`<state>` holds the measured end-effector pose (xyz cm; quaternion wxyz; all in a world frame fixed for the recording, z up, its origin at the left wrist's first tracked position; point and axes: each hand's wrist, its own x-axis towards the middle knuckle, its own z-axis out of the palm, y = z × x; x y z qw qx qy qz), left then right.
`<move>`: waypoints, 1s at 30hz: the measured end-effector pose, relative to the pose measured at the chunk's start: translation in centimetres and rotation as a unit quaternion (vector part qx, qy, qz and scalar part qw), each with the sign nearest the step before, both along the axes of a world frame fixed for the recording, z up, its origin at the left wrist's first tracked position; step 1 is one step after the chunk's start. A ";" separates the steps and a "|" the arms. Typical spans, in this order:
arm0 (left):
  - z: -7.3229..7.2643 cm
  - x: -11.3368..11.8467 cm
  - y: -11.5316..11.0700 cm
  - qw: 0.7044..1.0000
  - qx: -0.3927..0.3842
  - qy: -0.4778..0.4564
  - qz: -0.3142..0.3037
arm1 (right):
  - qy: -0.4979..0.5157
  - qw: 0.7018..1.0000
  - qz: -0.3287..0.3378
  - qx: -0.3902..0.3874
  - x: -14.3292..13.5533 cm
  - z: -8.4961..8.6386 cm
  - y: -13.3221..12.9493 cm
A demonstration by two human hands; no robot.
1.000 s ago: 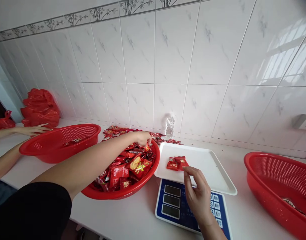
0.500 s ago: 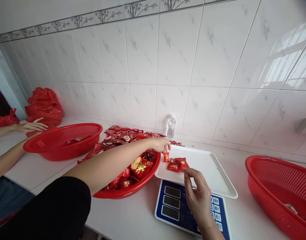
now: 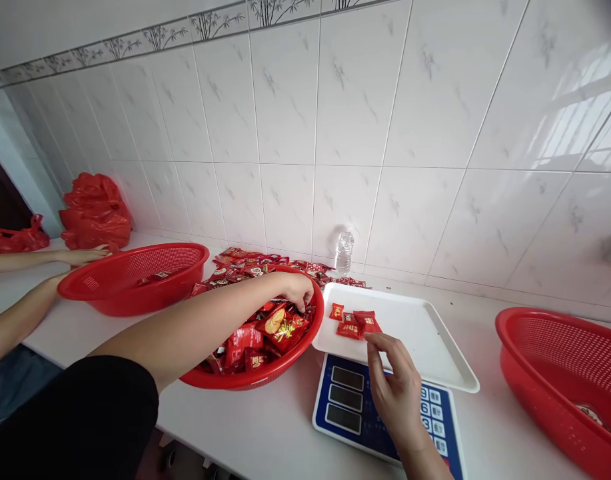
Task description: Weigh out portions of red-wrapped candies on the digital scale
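Note:
My left hand (image 3: 299, 292) reaches into the right side of a red basket (image 3: 258, 381) filled with red snack packets (image 3: 245, 341). Its fingers are bent together and point down among the packets; what they pinch is hidden. Several small red packets (image 3: 349, 329) lie at the left end of a white tray (image 3: 410, 327). My right hand (image 3: 398, 390) hovers over the blue and white scale (image 3: 346, 400), thumb and forefinger tips together at the tray's front edge, close to the packets. I cannot make out anything between those fingertips.
More packets (image 3: 235, 256) are spread behind the basket. A clear bottle (image 3: 344, 253) stands by the tiled wall. Red baskets stand at the right (image 3: 540, 380) and left (image 3: 135, 303). Another person's hands (image 3: 85, 256) are beside the left basket, near red plastic bags (image 3: 96, 212).
My left hand has moved left from the tray into the basket. The small packet that was under its fingers now lies on the tray. My right hand is nearly still.

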<state>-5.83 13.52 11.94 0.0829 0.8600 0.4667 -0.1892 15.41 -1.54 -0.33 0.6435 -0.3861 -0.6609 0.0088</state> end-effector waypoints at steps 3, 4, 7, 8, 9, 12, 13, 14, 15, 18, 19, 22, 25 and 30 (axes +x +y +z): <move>0.8 0.5 0.0 0.999 0.023 -0.030 0.009 | 0.001 1.000 0.004 0.000 0.0 0.0 0.0; 1.2 0.7 0.1 0.998 0.032 -0.050 0.011 | 0.001 1.000 0.005 0.000 0.0 0.0 -0.1; 2.0 1.8 0.4 0.989 0.050 -0.136 0.013 | 0.002 1.000 0.007 0.003 0.1 0.1 -0.1; 2.0 2.3 0.5 0.985 0.051 -0.165 0.012 | 0.003 1.000 0.007 0.004 0.1 0.1 -0.1; 2.0 2.8 0.6 0.980 0.051 -0.191 0.012 | 0.004 1.000 0.008 0.004 0.1 0.1 -0.1; 1.2 4.8 0.9 0.969 0.052 -0.239 0.012 | 0.007 1.000 0.007 0.000 0.1 0.1 0.0; 0.8 5.6 1.1 0.968 0.056 -0.244 0.012 | 0.006 1.000 0.007 -0.002 0.1 0.1 0.0; 0.3 6.3 1.2 0.967 0.061 -0.245 0.012 | 0.006 1.000 0.008 -0.003 0.1 0.0 0.0; -0.1 7.0 1.4 0.967 0.067 -0.244 0.012 | 0.006 1.000 0.010 -0.004 0.1 0.0 0.0; -1.5 8.7 1.7 0.969 0.082 -0.232 0.017 | 0.012 1.000 0.018 -0.004 0.1 -0.1 0.1; -1.9 9.0 1.7 0.969 0.084 -0.231 0.018 | 0.014 1.000 0.020 -0.006 0.1 -0.1 0.1; -2.8 9.5 1.5 0.975 0.084 -0.203 0.013 | 0.019 1.000 0.022 -0.012 0.0 -0.3 0.2; -3.4 9.5 1.0 0.989 0.063 -0.136 -0.012 | 0.017 0.999 0.026 -0.014 0.0 -0.3 0.2; -2.4 8.5 0.4 0.995 0.014 -0.093 -0.042 | 0.017 0.999 0.026 -0.012 -0.1 -0.3 0.3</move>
